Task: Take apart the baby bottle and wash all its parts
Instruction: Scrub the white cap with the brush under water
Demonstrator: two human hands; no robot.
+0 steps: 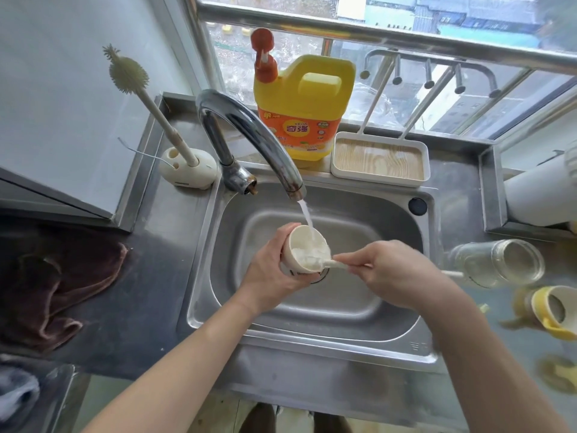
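Over the stainless steel sink (349, 310), the left hand (268, 273) grips a cream plastic cup (295, 245) under the curved chrome tap (249, 129) while the right hand (390, 270) pinches a slim cream brush (338, 264), and wet plastic may slip free.

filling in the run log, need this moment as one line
left hand grips cream cup | right hand pinches brush, head inside cup | tap running into cup
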